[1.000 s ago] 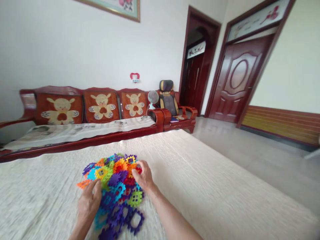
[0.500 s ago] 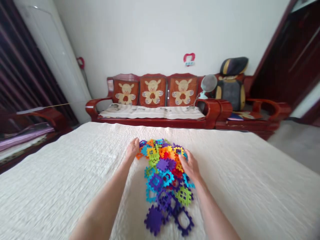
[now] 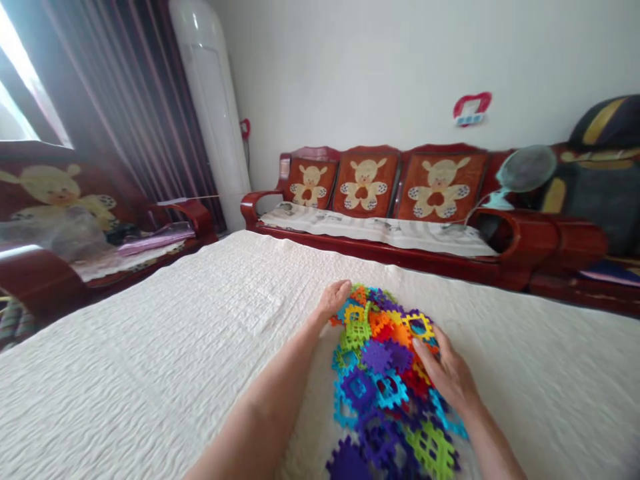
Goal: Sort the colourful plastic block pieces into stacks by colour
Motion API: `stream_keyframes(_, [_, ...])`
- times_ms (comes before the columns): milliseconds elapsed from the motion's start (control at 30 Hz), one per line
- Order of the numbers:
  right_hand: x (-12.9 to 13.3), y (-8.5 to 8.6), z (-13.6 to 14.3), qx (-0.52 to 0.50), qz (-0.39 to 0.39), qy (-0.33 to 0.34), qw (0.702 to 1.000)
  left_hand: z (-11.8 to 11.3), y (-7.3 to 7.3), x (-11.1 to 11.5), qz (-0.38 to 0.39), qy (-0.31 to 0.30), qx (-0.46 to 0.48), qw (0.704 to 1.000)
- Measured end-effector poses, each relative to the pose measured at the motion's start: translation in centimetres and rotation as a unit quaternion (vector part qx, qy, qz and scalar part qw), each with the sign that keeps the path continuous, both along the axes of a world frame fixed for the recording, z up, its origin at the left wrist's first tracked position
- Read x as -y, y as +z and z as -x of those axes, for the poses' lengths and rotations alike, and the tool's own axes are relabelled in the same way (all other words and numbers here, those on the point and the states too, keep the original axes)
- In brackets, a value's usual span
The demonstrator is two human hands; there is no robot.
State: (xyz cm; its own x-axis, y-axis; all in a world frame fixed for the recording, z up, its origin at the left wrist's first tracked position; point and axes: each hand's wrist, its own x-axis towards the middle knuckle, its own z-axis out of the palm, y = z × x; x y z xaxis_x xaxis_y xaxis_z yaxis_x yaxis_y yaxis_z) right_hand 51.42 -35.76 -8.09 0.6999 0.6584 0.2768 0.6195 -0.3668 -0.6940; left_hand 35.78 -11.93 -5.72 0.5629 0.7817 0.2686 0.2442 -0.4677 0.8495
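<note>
A long heap of flat, square-toothed plastic building pieces (image 3: 376,357) in purple, blue, green, yellow, orange and red lies on the white quilted cover. My left hand (image 3: 334,298) rests against the far left side of the heap, its fingers stretched forward and partly hidden. On the right side, my right hand (image 3: 449,369) lies along the edge with thumb and fingers apart. Near its fingertips is a yellow window-like piece (image 3: 419,326). A green lattice piece (image 3: 433,449) and a solid purple piece (image 3: 349,460) lie closer to me.
The white quilted cover (image 3: 165,353) spreads around the heap. Beyond it stands a red wooden sofa (image 3: 390,245) with bear cushions (image 3: 364,181). A small fan (image 3: 527,169) sits at the sofa's right, and a wooden armchair (image 3: 43,283) is at the left.
The view has turned left, so the heap and both hands appear farther right. Both hands keep about the same places beside the pieces.
</note>
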Motion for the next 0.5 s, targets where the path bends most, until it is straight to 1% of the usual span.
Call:
stream_keyframes(67, [-0.1,0.1,0.5,-0.006,-0.029,0.021,0.999,0.0,0.3,0.2,0.041,-0.01,0.037,0.998])
stream_keyframes(133, [-0.3,0.2,1.0,-0.013,-0.051,0.041,0.998,0.1,0.5,0.3,0.067,-0.012,0.056,0.996])
stream_keyframes(233, [-0.6,0.3,1.9,-0.003,-0.068,0.065,0.996,-0.1,0.7,0.5,0.077,-0.024,0.074,0.994])
stream_keyframes(367, [-1.0,0.4,2.7,0.017,-0.088,0.081,0.993,-0.4,0.8,1.1,0.093,-0.031,0.075,0.992])
stream_keyframes(500, [-1.1,0.6,3.3,0.01,-0.102,0.086,0.991,-0.6,1.6,2.0,0.085,-0.05,0.09,0.991])
